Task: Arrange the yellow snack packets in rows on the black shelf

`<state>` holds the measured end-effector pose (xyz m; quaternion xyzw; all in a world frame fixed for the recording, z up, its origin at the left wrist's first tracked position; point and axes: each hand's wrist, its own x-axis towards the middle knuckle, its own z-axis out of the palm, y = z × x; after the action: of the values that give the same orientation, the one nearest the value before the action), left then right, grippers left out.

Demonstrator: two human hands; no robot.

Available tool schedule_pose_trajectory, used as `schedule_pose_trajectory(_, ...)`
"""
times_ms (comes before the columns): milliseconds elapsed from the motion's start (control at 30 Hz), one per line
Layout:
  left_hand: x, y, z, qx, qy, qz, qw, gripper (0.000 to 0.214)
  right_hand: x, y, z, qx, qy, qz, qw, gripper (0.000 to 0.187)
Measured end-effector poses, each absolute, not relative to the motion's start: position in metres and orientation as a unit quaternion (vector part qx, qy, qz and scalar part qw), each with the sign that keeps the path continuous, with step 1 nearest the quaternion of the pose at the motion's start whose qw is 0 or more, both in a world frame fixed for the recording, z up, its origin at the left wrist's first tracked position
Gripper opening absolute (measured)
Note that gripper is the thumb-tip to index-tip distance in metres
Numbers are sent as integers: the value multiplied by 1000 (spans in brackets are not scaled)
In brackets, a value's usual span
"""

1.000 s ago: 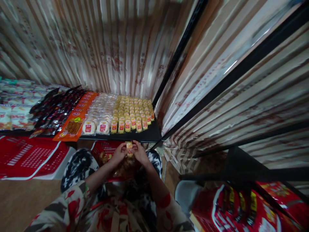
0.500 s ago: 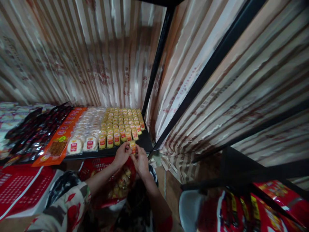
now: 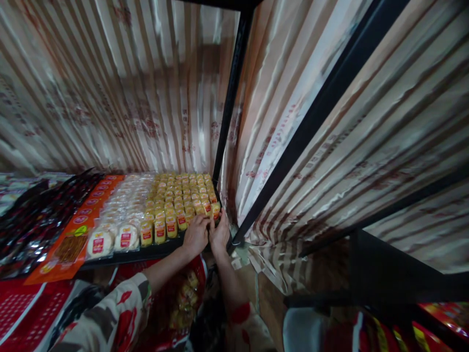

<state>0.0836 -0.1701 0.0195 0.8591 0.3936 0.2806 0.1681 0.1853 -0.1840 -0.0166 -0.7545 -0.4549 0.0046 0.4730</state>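
Note:
Small yellow wrapped cakes [image 3: 171,227] with red labels stand upright in tight rows at the right end of a black shelf [image 3: 146,253]. At the rightmost row, one wrapped cake [image 3: 215,210] sits between my fingertips at the row's front. My right hand [image 3: 220,235] grips it, thumb on the near side and fingers along its right. My left hand [image 3: 197,234] is closed, its fingertips against the lower left of the same cake, partly hiding the front of the neighbouring rows. Below my forearms, a red basket [image 3: 202,268] holds more yellow wrapped cakes [image 3: 185,298].
Left of the cakes are round white packaged biscuits [image 3: 127,238], an orange snack bag [image 3: 68,249] and dark shiny packets [image 3: 44,225]. A black upright post [image 3: 229,98] and pleated curtain [image 3: 164,98] bound the shelf. Another red basket [image 3: 22,308] stands lower left.
Both hands have moved from in front of the shelf to the front of the rightmost row, carrying the wrapped cake with them. The camera view has shifted slightly.

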Motion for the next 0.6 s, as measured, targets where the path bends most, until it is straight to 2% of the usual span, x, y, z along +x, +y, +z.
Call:
schedule_pose_trajectory(100,82,-168,18,905,352,223,82,35,194,-167,-17,-760,-452,-1,467,46)
schedule_pose_trajectory(267,85,-155,12,933,326,155,-2,36,204,-148,-20,-773,-437,-12,461,41)
schedule_pose_trajectory(600,86,-145,11,938,317,137,-17,38,208,-138,-34,-755,-462,-10,465,23)
